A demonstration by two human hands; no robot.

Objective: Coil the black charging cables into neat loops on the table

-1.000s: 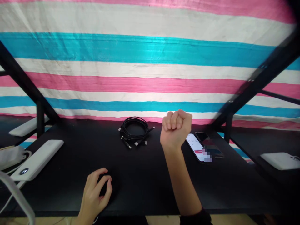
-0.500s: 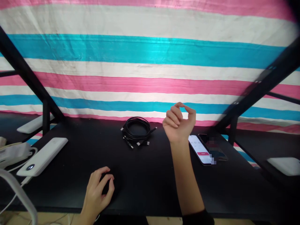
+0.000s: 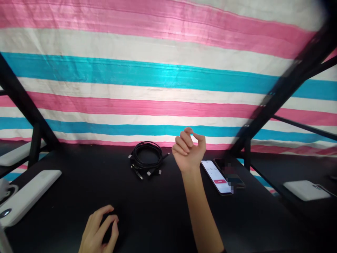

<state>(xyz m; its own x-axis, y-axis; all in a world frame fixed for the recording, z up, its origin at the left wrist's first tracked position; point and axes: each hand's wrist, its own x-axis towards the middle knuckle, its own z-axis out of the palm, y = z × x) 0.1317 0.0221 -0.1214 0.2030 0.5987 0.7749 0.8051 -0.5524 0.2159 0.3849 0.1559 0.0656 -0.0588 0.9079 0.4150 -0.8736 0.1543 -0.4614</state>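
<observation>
My right hand is raised over the black table, palm towards me. Its fingers curl inward, the thumb bends towards the index fingertip, and nothing shows in it. Beyond it and to its left lie coiled black cables with silver and white plugs, apart from both hands. Low in view, my left hand rests loosely curved near the tabletop. Its index and middle fingers are apart, the thumb lies close to the index fingertip, and I see nothing held there. A lit phone lies right of my right wrist.
A second, dark phone lies beside the lit one, partly blurred out. A long white power bank lies at the left. Another white device sits on the right-hand surface. Black frame bars slant up on both sides before a striped sheet.
The view has tilted up and turned a little to the right, so the things appear lower and further left. Both hands keep nearly the same pose; the cables stay in place.
</observation>
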